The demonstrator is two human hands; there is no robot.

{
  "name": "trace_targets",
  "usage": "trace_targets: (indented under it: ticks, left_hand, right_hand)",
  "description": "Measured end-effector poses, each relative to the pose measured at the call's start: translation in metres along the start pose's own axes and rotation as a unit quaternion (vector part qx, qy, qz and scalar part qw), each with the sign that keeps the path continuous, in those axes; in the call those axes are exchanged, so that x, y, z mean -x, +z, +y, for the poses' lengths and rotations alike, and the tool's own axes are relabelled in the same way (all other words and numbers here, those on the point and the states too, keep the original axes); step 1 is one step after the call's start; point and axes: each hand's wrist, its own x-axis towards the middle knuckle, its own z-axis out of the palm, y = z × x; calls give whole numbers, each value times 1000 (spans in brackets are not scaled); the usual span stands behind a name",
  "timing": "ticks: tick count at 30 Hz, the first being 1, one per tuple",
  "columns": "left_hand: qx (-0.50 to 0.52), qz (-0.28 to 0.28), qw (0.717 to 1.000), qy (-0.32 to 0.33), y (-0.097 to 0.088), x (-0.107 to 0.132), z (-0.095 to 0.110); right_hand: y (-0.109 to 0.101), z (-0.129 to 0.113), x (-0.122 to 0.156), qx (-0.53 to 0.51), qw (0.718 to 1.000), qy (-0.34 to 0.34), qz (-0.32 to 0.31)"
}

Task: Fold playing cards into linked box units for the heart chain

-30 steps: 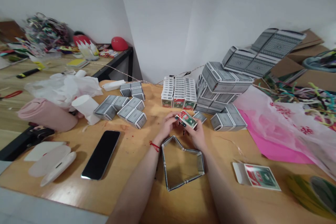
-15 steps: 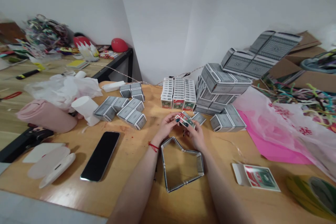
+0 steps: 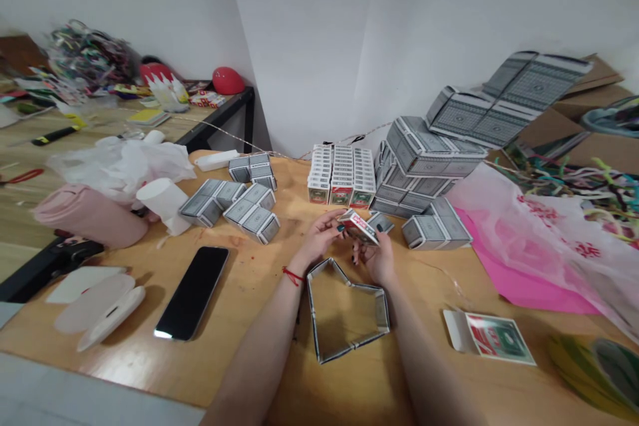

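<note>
Between my two hands is a small playing card box (image 3: 358, 226), tilted above the table. My left hand (image 3: 322, 239) grips its left end, and my right hand (image 3: 378, 256) grips its right end with some fingers curled beneath. Just below my hands stands a heart-shaped frame (image 3: 315, 319) made of joined playing cards, with its middle hollow. A small grey card-patterned piece (image 3: 381, 222) lies right behind my right hand. Rows of card boxes (image 3: 341, 176) stand upright farther back.
Grey card-covered blocks (image 3: 252, 213) sit left, and a tall leaning stack of them (image 3: 429, 153) rises at right. A phone (image 3: 192, 293), a pink roll (image 3: 90, 216), an opened card box (image 3: 499, 338) and a tape roll (image 3: 594, 373) lie around the table.
The card box has turned in my hands, now showing its edge and white end more. My right hand has shifted slightly right and down. The heart-shaped frame stays in place.
</note>
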Motion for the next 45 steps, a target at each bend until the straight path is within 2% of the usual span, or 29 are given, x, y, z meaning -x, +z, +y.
trace_targets:
  ticks: [8,12,15,18,21,24,27,30,32,38,42,45]
  left_hand:
    - [-8,88,996,-5,-4,-5,-3]
    - [67,92,993,26,-7,-5,-1]
    - [61,100,993,26,-9,-3,-1]
    - [-15,108,994,28,-11,-3,-1]
    - [-142,97,984,47,-12,-2,1]
    - [-264,63,961,57,-9,0,3]
    - [-366,55,925,81,-4,1,3]
    - [-439,49,889,118,-3,1,0]
    - [-448,50,883,132,-4,0,-1]
    - [-334,77,928,144,-11,-2,1]
    - [-326,100,929,144,-15,-3,4]
    - [-336,111,922,154,-19,-4,5]
  right_hand:
    - [-4,-11,0,-39,999,-12,31]
    - [-7,-13,-2,-62,997,2,42]
    - [-5,-14,-1,-85,995,26,56]
    - [-2,-16,1,-119,990,43,58]
    - [-1,-18,2,-135,989,44,41]
    - [0,-18,2,-136,990,41,24]
    - [0,-17,3,-125,991,41,2]
    - [2,-15,4,-97,994,45,-16]
    - [2,-12,5,-74,996,42,-17]
    - [-1,-2,3,34,999,-8,3]
    - [-3,2,1,179,981,-67,-7]
    - [-3,2,1,247,964,-94,-4]
